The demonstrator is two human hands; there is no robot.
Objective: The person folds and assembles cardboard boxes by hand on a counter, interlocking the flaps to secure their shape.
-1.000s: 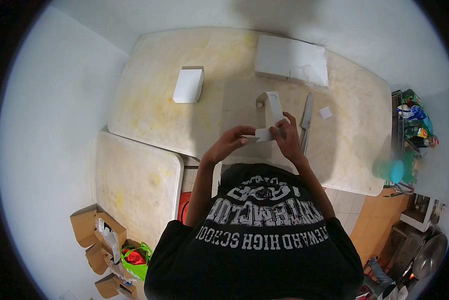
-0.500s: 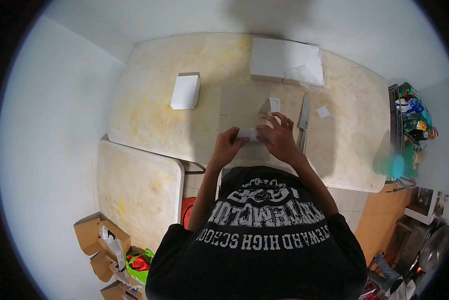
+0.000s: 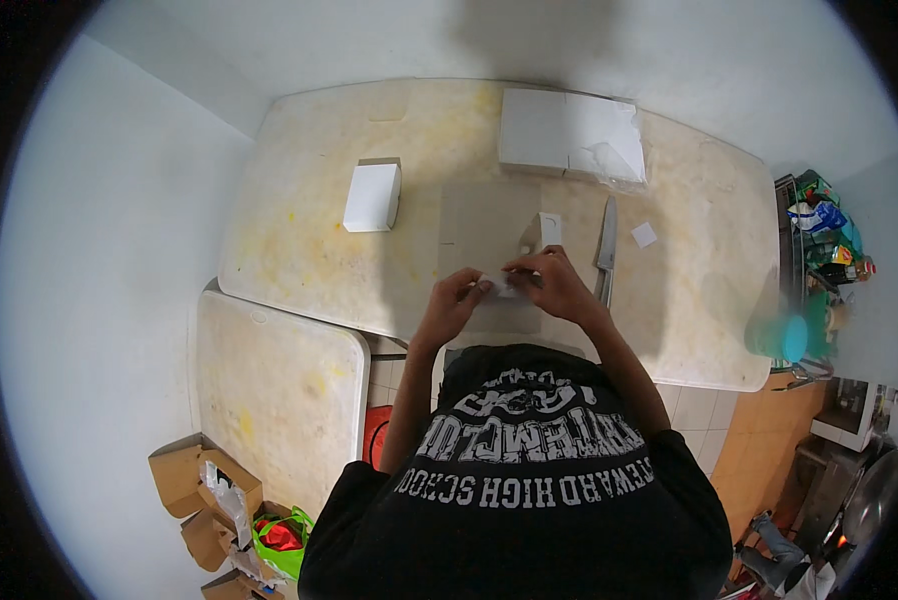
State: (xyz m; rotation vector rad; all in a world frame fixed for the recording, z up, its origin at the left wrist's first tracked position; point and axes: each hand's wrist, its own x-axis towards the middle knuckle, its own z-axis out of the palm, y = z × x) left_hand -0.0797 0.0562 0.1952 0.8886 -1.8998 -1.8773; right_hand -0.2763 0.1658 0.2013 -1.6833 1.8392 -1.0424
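My left hand [image 3: 451, 308] and my right hand [image 3: 561, 290] are close together over a grey sheet [image 3: 489, 215] near the table's front edge. Between their fingertips they pinch a small whitish, partly see-through piece [image 3: 499, 287]; its exact kind is too small to tell, and fingers cover its ends. Just beyond my right hand stands a small white box [image 3: 549, 228]. To the right a kitchen knife [image 3: 606, 245] lies with its blade pointing away from me. A small white square card [image 3: 644, 235] rests beside the knife.
A white box [image 3: 373, 197] stands at the left on the stained table [image 3: 299, 220]. Larger white boxes [image 3: 539, 130] with clear plastic lie at the back. A turquoise cup [image 3: 791, 338] and a packed rack [image 3: 814, 230] are at the right edge. A lower table [image 3: 279, 380] adjoins at front left.
My hands have drawn closer together, and the whitish piece between them looks shorter and tilted. Everything on the table sits slightly lower in view.
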